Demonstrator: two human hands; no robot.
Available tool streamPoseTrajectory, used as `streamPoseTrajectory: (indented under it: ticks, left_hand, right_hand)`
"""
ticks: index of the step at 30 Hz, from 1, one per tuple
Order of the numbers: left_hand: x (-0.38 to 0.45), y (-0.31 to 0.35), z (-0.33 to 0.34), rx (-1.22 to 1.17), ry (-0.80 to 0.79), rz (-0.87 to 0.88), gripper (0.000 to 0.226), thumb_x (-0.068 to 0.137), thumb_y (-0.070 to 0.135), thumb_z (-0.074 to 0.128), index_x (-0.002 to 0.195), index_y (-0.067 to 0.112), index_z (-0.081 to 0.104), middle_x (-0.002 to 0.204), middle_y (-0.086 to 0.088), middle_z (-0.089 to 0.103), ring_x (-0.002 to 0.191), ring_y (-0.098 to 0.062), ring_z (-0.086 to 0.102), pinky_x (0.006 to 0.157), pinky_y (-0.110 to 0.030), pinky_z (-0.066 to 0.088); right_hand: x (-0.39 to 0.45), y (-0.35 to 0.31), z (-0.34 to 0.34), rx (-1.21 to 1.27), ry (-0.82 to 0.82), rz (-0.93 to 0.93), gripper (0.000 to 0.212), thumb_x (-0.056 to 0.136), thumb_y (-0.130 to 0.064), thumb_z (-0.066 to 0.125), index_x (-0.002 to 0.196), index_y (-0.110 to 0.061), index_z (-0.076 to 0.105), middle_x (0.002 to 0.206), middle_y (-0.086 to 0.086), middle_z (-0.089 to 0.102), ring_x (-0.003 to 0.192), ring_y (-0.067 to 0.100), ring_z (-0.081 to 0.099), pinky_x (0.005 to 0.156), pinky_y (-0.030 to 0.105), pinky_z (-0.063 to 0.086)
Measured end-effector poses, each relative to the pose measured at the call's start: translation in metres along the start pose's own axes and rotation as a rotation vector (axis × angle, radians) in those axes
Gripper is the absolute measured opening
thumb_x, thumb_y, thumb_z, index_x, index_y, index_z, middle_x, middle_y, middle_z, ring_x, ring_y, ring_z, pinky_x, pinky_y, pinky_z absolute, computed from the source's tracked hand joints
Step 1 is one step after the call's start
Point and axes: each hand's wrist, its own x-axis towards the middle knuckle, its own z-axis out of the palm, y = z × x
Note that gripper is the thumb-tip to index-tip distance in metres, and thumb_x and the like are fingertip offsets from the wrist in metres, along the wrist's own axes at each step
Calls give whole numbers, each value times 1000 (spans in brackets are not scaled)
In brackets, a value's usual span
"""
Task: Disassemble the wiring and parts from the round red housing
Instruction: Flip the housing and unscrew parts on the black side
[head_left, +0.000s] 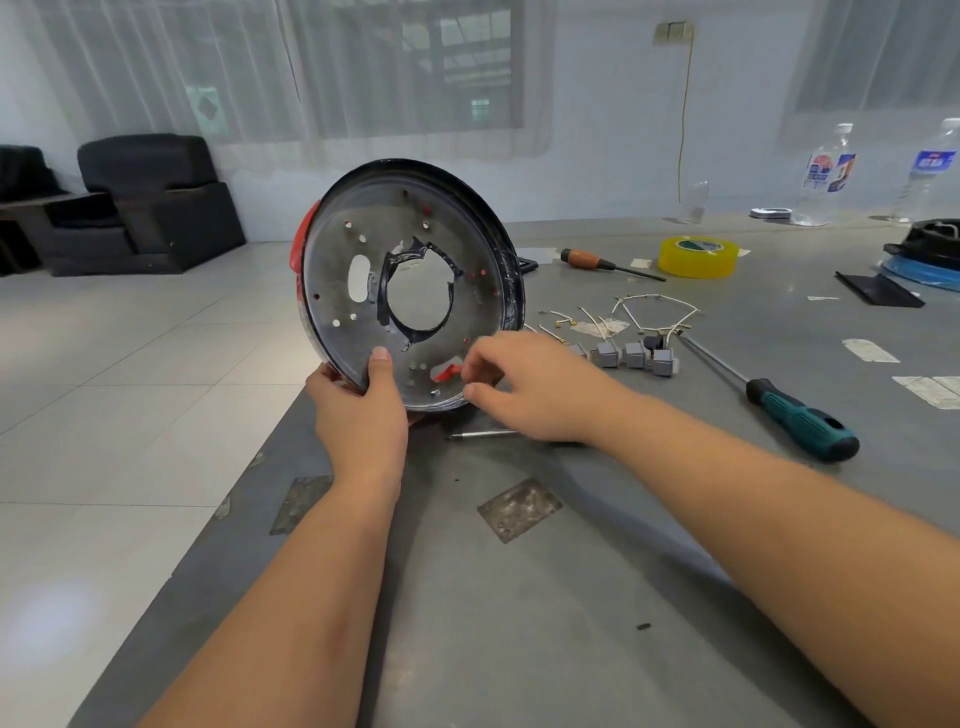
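Observation:
The round red housing (332, 291) is tilted up on edge above the table's near-left part, its grey inner face with a large centre hole turned toward me. My left hand (358, 410) grips its lower rim, thumb on the inner face. My right hand (524, 387) is at the lower right rim, fingertips pinched near a small red part (448, 372); whether they grip anything is unclear. Removed white wires (655, 312) and several small grey blocks (636, 356) lie on the table to the right.
A teal-handled screwdriver (800, 418) lies to the right, an orange-handled one (597, 261) and a yellow tape roll (697, 256) farther back. A thin metal tool (480, 434) lies under my right hand. Bottles (826, 176) stand at the back. The table's left edge (249, 467) is near.

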Motion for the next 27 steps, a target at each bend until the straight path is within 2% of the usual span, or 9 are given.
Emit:
streamPoseTrajectory:
  ticks: [3,7,14,19,23,27]
  left_hand:
    - [-2,3,0,-20,-9,-3,58,83,56,66,125,20,49,103,14,64,108,-28,69,100,-54,57]
    - [-3,5,0,-35,-19,-9,62,78,59,64,124,21,49,103,12,66,106,-26,70,98,-54,57]
    - [-2,3,-1,-31,0,-11,51,88,52,67,124,21,49,102,11,65,104,-25,70,99,-56,57]
    - [-3,2,0,9,9,17,43,96,46,69,124,18,50,101,12,65,102,-23,68,99,-55,56]
    - [-4,3,0,24,6,16,41,97,45,69,123,19,50,101,11,65,104,-26,69,97,-55,57]
    - [-5,4,0,65,24,18,36,99,45,67,119,22,47,99,13,64,102,-25,68,98,-53,56]
  right_hand:
    - [19,-13,21,-72,68,76,19,95,-44,58,95,-26,62,99,-5,66,104,23,61,91,40,46]
    - [32,-17,44,-79,112,197,29,90,-56,57,82,-28,60,100,-9,70,102,20,62,82,38,33]
    - [34,-23,51,-54,181,231,16,88,-40,57,74,-31,54,85,-8,68,94,21,63,81,37,28]
    - [31,-24,52,-11,188,275,19,85,-38,56,70,-29,52,85,-7,68,91,21,61,81,37,30]
    - [30,-26,52,-36,201,273,17,85,-38,57,73,-26,55,86,-4,69,90,24,62,84,39,36]
    - [30,-31,49,-85,211,238,16,86,-34,56,74,-23,51,82,0,65,82,29,60,73,38,38]
